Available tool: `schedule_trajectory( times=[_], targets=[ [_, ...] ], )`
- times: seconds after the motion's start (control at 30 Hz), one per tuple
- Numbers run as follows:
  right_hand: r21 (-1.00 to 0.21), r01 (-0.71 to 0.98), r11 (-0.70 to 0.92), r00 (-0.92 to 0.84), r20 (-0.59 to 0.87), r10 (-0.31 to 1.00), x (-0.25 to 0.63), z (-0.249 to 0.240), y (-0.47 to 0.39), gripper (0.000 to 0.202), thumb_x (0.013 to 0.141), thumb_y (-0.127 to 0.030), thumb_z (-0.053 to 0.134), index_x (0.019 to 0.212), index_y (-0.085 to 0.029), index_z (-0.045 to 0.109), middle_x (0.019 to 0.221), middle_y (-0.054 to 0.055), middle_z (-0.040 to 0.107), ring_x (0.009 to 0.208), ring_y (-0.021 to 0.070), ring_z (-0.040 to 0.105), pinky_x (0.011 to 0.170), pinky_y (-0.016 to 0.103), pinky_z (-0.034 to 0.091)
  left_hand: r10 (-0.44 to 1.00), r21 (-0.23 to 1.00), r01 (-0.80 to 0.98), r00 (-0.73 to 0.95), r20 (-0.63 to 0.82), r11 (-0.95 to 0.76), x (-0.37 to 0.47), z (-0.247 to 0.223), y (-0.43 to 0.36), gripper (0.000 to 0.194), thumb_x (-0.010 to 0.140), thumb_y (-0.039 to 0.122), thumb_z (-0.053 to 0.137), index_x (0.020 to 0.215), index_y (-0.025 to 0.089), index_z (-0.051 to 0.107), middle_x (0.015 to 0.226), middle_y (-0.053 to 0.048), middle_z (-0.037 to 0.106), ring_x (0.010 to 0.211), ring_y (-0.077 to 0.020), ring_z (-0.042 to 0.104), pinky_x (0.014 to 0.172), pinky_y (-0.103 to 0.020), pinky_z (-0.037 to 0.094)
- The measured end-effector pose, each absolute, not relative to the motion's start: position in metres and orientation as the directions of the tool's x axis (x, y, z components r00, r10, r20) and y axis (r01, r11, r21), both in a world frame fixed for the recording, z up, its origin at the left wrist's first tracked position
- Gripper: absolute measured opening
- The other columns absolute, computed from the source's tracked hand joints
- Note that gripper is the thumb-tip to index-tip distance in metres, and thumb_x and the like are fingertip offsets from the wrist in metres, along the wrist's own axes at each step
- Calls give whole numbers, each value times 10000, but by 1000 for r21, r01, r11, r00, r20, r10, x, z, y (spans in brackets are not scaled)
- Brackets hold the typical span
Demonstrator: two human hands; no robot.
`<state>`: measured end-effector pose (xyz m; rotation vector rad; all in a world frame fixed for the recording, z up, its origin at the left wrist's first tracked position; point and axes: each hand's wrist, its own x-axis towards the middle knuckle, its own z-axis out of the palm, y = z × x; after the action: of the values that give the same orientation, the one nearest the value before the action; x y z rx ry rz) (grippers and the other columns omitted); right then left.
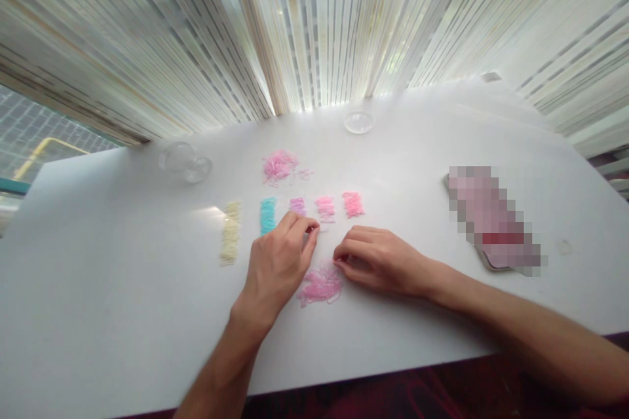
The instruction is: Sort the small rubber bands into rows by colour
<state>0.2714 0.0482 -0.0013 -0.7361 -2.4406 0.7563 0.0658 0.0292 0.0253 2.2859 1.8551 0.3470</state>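
My left hand (282, 255) is closed in a pinch on a thin pale elastic band (323, 229), just below the row of sorted bands. My right hand (373, 258) is also pinched, its fingertips at the upper edge of a loose heap of pink elastic bands (320, 287); what they hold is too small to make out. The row has yellow bands (230, 234), turquoise bands (268, 215), lilac bands (297, 205), light pink bands (325, 208) and coral pink bands (352, 204). My left hand partly covers the lilac and turquoise groups.
A second pink heap (280, 165) lies behind the row on the white table (122, 288). Clear round containers (189, 162) stand at the back left, and a clear round lid or dish (359, 122) at the back. A phone, mostly pixelated (491, 219), lies right. Striped curtains (314, 26) hang behind.
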Motion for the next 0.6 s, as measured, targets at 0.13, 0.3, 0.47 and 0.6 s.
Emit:
schedule_trajectory(
  times=[0.13,0.3,0.47,0.6],
  targets=[
    [-598,356,718,-744,284,605,273,-2,48,132,957,-182,528,901,-174,648,789,50,650,717,165,576,684,282,470,973,267,936,224,52,-230,71,25,34,119,971,242,587,1036,232,686,995,-1,705,791,-164,680,574,-239,432],
    [-578,352,736,-742,307,596,274,-3,49,136,953,-176,528,885,-171,645,774,48,645,704,168,567,678,285,465,981,281,940,187,42,-192,73,25,36,126,972,261,585,1044,224,682,1021,-15,706,829,-169,691,604,-237,452],
    [-572,349,742,-744,312,591,274,-3,49,136,958,-174,525,895,-169,645,779,49,645,707,166,565,679,282,465,983,261,948,177,39,-181,73,25,35,153,950,281,614,1081,239,682,1035,-15,700,834,-172,689,598,-237,455],
    [-561,354,749,-741,321,590,274,-2,49,155,968,-183,510,895,-170,646,776,49,645,706,164,563,678,281,465,984,245,953,177,30,-179,75,24,35,142,958,271,601,1067,246,689,1010,-8,700,797,-165,682,578,-235,435]
  ],
)
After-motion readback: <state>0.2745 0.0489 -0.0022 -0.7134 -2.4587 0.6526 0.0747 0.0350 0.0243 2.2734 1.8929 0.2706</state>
